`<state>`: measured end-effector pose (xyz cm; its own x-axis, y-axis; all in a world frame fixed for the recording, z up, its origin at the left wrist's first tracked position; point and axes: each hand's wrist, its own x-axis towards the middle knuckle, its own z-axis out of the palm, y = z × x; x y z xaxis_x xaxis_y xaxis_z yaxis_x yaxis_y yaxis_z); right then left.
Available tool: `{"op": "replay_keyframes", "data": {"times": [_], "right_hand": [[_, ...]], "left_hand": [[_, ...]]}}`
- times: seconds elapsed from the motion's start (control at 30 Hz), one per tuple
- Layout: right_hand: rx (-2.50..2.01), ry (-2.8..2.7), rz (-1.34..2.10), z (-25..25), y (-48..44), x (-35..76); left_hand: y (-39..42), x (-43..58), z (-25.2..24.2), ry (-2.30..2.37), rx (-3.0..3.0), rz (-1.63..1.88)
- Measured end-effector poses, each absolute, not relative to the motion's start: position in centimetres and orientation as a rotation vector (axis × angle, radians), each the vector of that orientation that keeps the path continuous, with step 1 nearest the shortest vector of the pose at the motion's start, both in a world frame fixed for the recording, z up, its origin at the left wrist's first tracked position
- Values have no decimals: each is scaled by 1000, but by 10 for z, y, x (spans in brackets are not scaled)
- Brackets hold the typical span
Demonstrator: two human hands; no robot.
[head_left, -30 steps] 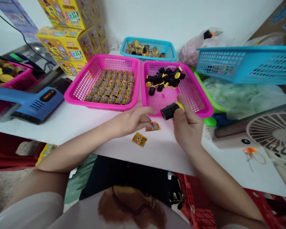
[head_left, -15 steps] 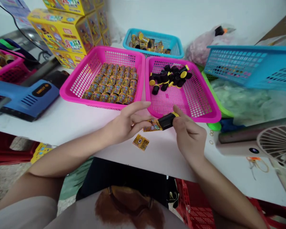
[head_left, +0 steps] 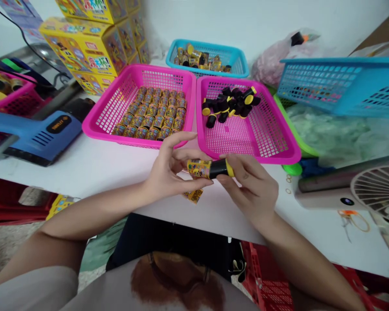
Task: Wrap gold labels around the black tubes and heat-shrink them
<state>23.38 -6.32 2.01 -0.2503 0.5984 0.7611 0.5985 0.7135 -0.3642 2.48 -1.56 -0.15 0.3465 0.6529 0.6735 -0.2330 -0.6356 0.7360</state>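
Container (head_left: 218, 169), black and held sideways just your side of the rightmost pink basket (head_left: 292, 154), has its yellow cap (head_left: 229, 168) pinched in your right hand (head_left: 254, 188), likely leaving its other end clear for the printed sleeve (head_left: 199, 168) your left hand (head_left: 167, 170) seems to pinch.

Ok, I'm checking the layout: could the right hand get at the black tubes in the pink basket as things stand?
Probably yes, once freed: the right hand holds another black tube, but the pink basket is open-topped, just beyond it, and nothing covers the basket's black tubes.
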Motion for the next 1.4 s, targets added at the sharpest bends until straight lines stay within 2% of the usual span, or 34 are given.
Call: {"op": "replay_keyframes", "data": {"times": [0.17,0.37,0.63,0.83,0.97,1.17,1.4], "right_hand": [[-790,-2076,44,15,-61,229],[-983,-1915,78,19,-66,222],[-1161,-1716,339,17,-67,221],[-796,-2001,-168,14,-59,226],[-796,-2011,-368,13,-62,216],[-677,-2036,-464,5,-70,208],[-705,-2000,-484,-1,-67,205]], "left_hand": [[-13,25,-3,344,1906,1368],[-12,18,-2,618,1986,1112],[-18,17,-1,587,2351,1342],[-23,24,8,759,1954,1299],[-20,27,13,586,1704,1125],[-15,27,7,380,1705,746],[-22,32,2,418,1613,795]]}}
